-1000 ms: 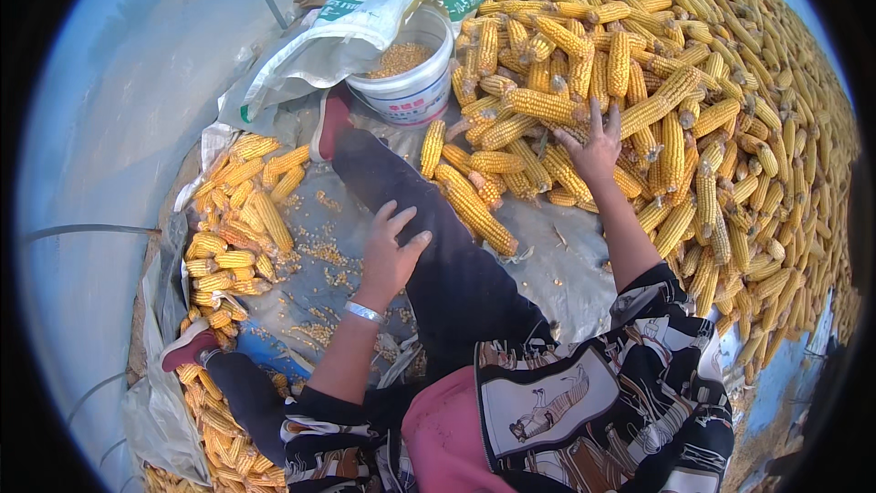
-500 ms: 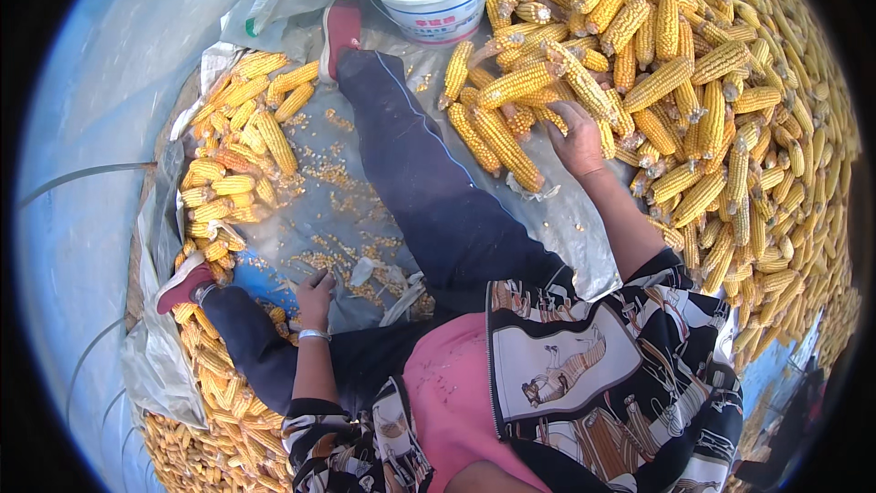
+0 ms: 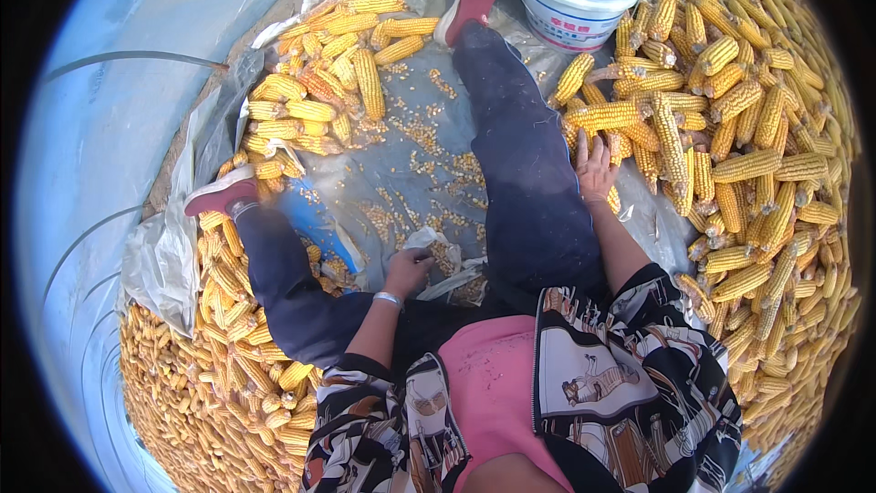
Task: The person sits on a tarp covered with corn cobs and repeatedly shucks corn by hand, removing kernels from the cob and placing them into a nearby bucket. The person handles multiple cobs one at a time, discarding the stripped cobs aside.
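My right hand (image 3: 595, 169) rests beside my thigh at the near edge of the big pile of corn cobs (image 3: 730, 173). Its fingers are spread, with the tips against a yellow corn cob (image 3: 602, 117); they are not wrapped round it. Low between my legs, my left hand (image 3: 408, 272) is held with curled fingers beside crumpled pale plastic film (image 3: 445, 251). Whatever it may hold is hidden. Loose corn kernels (image 3: 424, 137) lie scattered over the grey sheet (image 3: 365, 184) between my outstretched legs.
A white bucket (image 3: 570, 26) partly filled with kernels stands beyond my right foot. Another heap of cobs (image 3: 315, 110) lies at the left, continuing below my left shoe (image 3: 224, 192). Bluish plastic sheeting over curved hoops (image 3: 137, 55) walls the left side.
The view has swung, so the scene sits further right. My right hand has drawn in closer to my leg, its fingers now spread; my left hand has moved right toward the crumpled film.
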`<state>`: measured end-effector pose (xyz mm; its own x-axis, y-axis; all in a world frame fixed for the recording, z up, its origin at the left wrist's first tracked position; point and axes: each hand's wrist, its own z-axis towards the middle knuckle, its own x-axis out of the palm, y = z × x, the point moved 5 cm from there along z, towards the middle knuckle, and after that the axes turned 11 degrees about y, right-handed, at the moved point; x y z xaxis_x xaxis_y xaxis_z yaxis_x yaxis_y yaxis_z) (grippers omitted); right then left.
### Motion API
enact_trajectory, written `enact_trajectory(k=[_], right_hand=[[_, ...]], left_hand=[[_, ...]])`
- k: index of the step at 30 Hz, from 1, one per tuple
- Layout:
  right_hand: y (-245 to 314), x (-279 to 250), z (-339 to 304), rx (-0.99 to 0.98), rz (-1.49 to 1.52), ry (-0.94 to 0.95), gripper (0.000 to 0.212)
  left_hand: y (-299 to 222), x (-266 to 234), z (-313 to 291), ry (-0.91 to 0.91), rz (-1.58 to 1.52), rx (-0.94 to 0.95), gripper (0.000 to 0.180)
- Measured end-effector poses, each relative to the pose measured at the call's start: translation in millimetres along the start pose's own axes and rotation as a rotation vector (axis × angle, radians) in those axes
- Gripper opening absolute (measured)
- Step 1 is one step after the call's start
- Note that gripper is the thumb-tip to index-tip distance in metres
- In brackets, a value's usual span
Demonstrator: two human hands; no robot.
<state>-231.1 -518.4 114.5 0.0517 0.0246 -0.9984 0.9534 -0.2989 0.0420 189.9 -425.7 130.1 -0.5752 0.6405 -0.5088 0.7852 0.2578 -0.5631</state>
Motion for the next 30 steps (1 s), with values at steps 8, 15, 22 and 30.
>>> enact_trajectory(k=[8,15,22,30], right_hand=[[5.0,6.8,30.7,-0.148,-0.273,0.157,0.053],[1.4,-46.1,48.2,-0.129,-0.129,0.171,0.047],[-25.3,-39.6,34.8,-0.236,0.068,0.001,0.079],[12.7,-28.5,3.7,-0.589,1.092,0.3,0.053]], left_hand=[[-9.4,1.1,-5.1,-0.099,0.026,0.032,0.033],[-66.5,6.7,-9.7,-0.353,0.555,0.28,0.055],[-56.1,58.6,13.2,0.109,0.624,0.174,0.039],[9.1,9.1,-7.9,0.111,0.722,-0.246,0.017]])
